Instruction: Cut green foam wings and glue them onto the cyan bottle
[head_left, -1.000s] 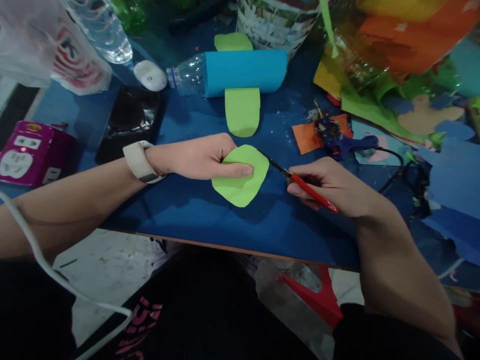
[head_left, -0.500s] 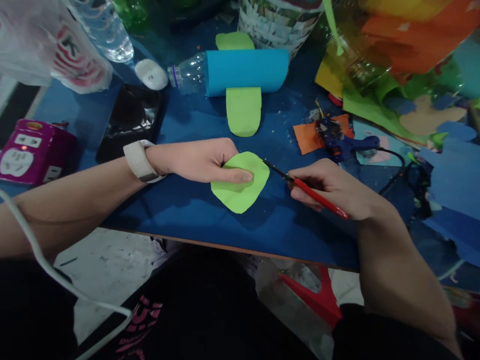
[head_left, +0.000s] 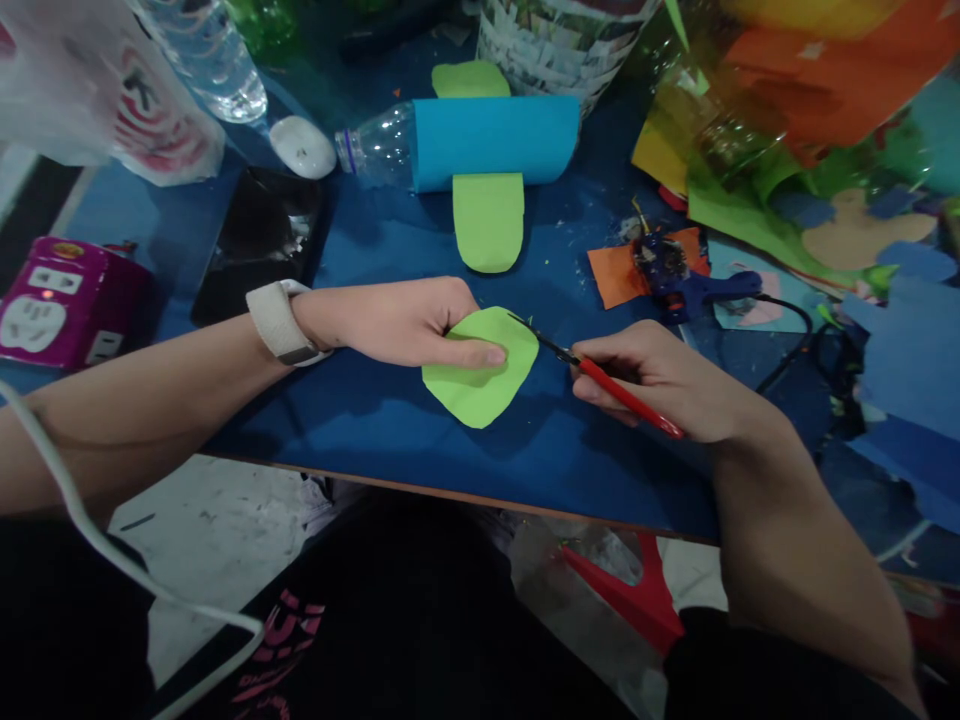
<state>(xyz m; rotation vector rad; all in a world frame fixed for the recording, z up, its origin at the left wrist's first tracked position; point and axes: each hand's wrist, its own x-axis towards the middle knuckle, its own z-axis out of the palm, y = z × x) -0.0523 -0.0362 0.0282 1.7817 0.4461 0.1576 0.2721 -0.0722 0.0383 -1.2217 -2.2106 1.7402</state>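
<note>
My left hand pinches a rounded light-green piece of paper, thumb lying on top and the fingers hidden beneath. In my right hand is a pair of scissors with red handles and dark blades. The blades point left and reach the paper's upper right edge. Beyond my hands, a clear plastic bottle lies on its side, wrapped in blue paper. Light-green rounded flaps stick out from both of its sides.
A glue gun rests on paper scraps at the right, its cord trailing off. Coloured paper sheets are heaped at the back right. A black phone, a white mouse-like object and a purple power socket box lie left.
The scissors and my right hand have shifted slightly left, so the blade tips now overlap the green paper's upper edge. My left hand stays nearly still.
</note>
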